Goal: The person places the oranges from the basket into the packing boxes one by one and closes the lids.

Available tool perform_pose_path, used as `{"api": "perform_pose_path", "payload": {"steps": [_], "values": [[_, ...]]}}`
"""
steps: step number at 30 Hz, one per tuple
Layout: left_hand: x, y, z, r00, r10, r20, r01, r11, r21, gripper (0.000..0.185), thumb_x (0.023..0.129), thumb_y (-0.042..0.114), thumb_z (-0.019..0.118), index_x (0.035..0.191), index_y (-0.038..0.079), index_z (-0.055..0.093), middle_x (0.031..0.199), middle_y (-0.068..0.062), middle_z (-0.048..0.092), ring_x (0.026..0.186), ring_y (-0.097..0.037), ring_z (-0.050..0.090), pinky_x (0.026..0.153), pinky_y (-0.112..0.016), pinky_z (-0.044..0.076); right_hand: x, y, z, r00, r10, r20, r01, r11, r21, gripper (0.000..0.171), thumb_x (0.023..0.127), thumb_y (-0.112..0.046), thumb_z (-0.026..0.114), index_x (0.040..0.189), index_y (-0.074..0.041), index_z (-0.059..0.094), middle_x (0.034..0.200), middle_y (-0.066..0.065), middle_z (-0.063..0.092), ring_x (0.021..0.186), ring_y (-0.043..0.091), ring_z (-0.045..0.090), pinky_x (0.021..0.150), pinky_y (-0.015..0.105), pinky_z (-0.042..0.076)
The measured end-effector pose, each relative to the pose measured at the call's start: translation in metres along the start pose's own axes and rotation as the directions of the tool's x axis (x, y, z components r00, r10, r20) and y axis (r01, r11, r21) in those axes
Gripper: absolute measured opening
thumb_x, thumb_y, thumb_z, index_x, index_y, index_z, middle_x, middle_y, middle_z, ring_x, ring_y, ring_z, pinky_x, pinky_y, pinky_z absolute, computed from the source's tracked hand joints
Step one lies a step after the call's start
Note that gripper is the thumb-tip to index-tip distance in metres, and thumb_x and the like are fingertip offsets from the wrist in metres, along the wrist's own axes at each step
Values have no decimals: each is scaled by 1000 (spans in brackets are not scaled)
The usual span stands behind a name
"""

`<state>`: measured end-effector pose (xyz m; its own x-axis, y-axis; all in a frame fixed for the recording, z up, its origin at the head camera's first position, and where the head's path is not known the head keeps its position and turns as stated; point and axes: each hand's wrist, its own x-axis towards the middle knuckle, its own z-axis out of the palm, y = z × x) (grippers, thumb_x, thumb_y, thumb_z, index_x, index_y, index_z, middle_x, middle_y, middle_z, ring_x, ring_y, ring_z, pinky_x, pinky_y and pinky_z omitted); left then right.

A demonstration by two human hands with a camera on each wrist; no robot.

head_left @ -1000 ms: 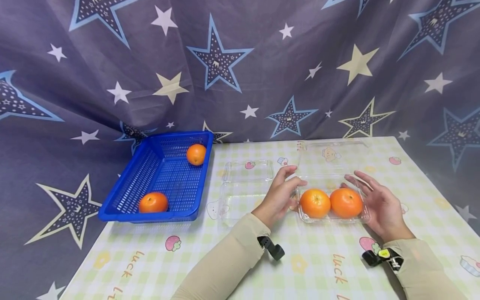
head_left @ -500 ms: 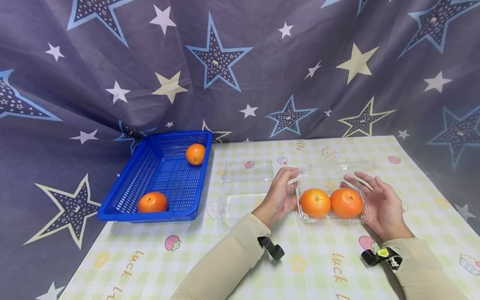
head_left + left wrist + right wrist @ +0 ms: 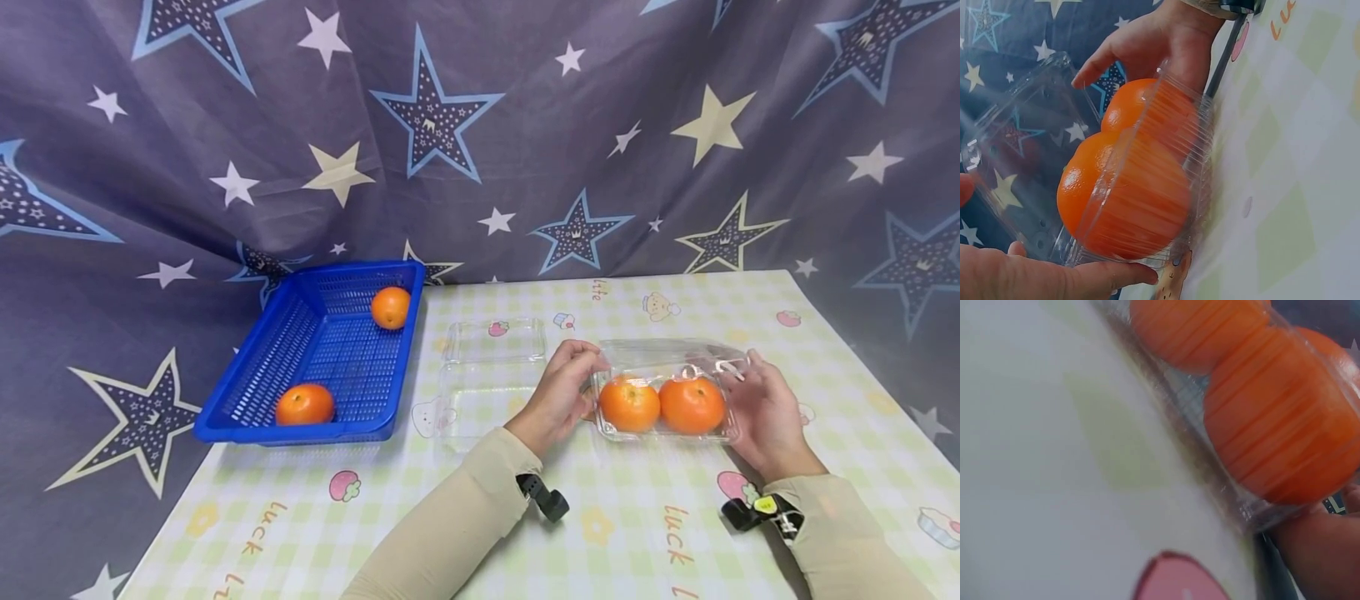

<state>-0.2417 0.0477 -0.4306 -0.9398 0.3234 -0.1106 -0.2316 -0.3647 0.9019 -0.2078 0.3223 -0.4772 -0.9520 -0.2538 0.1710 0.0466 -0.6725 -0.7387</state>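
Note:
A clear plastic clamshell box (image 3: 667,435) stands on the table with two oranges (image 3: 694,406) in it. Its lid (image 3: 652,353) leans partway over the fruit, tilted toward me. At the box's left end, my left hand (image 3: 558,392) holds the rim, thumb and forefinger close to the lid's corner. My right hand (image 3: 768,417) cups the other end, its fingers partly seen through the lid and its thumb raised. The left wrist view shows the ribbed wall around an orange (image 3: 1135,200). In the right wrist view, a finger of the right hand (image 3: 1322,553) lies by the box's corner.
A blue basket (image 3: 408,367) on the left holds one orange (image 3: 392,308) at the back and another orange (image 3: 305,405) at the front. Between basket and hands lies a second clear box (image 3: 487,425), opened flat. Behind the table hangs a star-patterned curtain (image 3: 480,208).
The lid has swung up from lying back and now tilts forward over the two oranges. My right fingers have come forward with it; the left hand has barely moved.

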Motion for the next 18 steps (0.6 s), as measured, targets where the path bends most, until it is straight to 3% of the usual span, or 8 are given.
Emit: {"api": "perform_pose_path", "payload": {"steps": [5,6,8,9,12,14,16,18], "values": [[0,-1,0,1000,9,-16,-9,1000,17,27,82,8,61,106,18,50,113,0,48,120,-22,49,82,-36,46,0,0,1,1000,-8,17,9,999,-41,55,113,-33,20,162,-11,32,150,6,54,126,19,63,73,27,59],[0,-1,1,1000,12,-23,-11,1000,27,29,82,8,61,107,17,51,114,0,48,119,-20,49,81,-36,47,1,0,2,1000,-17,17,17,999,-48,55,113,-32,21,162,-10,31,151,7,54,125,19,63,65,26,57],[1,-2,2,999,19,-34,-17,999,51,33,81,8,60,112,16,51,117,-1,48,109,-19,51,76,-34,45,1,-1,2,1000,-25,10,25,999,-43,54,113,-29,22,161,-9,34,151,8,53,127,18,62,58,24,51],[1,-3,3,999,20,-42,-17,997,71,36,81,8,60,115,16,51,119,-2,47,99,-18,52,72,-32,44,0,-2,3,1000,-25,2,25,999,-41,53,113,-28,22,160,-9,36,151,8,54,127,18,61,60,24,51],[0,-5,5,997,2,-71,6,993,115,43,82,9,59,124,14,50,125,-4,46,93,-15,49,69,-31,46,-4,-5,5,1000,4,-21,-4,1000,-17,51,112,-24,22,156,-11,43,150,8,54,128,18,59,74,25,54],[0,-6,7,995,-16,-94,28,992,127,48,82,9,60,129,14,48,128,-5,44,92,-19,49,68,-33,48,-6,-7,6,999,31,-38,-31,1000,6,48,111,-21,22,152,-13,47,147,7,56,128,21,59,91,30,54],[-1,-8,8,993,-28,-119,44,991,129,53,83,10,59,135,13,46,131,-7,42,106,-23,51,70,-37,51,-8,-9,8,997,57,-56,-56,998,13,44,111,-19,23,148,-16,48,144,5,58,127,22,59,103,36,51],[-2,-8,9,989,-27,-143,47,989,140,59,83,10,59,140,12,43,133,-10,43,102,-26,51,68,-37,49,-8,-10,11,992,68,-105,-70,997,-19,40,111,-19,27,144,-19,50,140,1,61,121,19,60,98,31,51]]}}
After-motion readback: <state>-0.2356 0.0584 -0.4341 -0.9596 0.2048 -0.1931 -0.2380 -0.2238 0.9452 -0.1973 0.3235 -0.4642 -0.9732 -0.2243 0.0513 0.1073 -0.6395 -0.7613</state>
